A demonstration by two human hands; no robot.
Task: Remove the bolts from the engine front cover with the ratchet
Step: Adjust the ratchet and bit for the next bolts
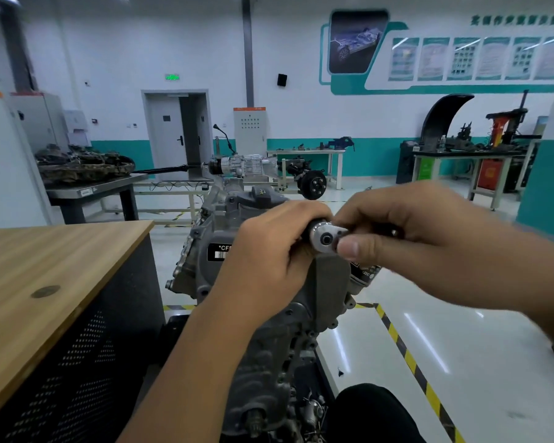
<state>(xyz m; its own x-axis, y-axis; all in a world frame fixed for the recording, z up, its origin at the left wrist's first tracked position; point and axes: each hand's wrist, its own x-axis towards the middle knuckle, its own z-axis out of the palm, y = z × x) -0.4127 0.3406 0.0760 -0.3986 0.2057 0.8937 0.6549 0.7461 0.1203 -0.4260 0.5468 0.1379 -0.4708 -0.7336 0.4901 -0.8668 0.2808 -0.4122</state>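
A grey engine stands in front of me, its front cover facing up toward the camera with several small bolts along its edge. The chrome head of the ratchet shows between both hands above the cover. My left hand curls around the part just left of the ratchet head, which is hidden inside the fist. My right hand grips the ratchet handle, thumb pressed near the head. The socket and the bolt under it are hidden.
A wooden-topped bench with a perforated dark side stands at my left. Yellow-black floor tape runs at the right. A drivetrain display, workbenches and machines stand farther back by the wall. My dark-clothed knee is at the bottom.
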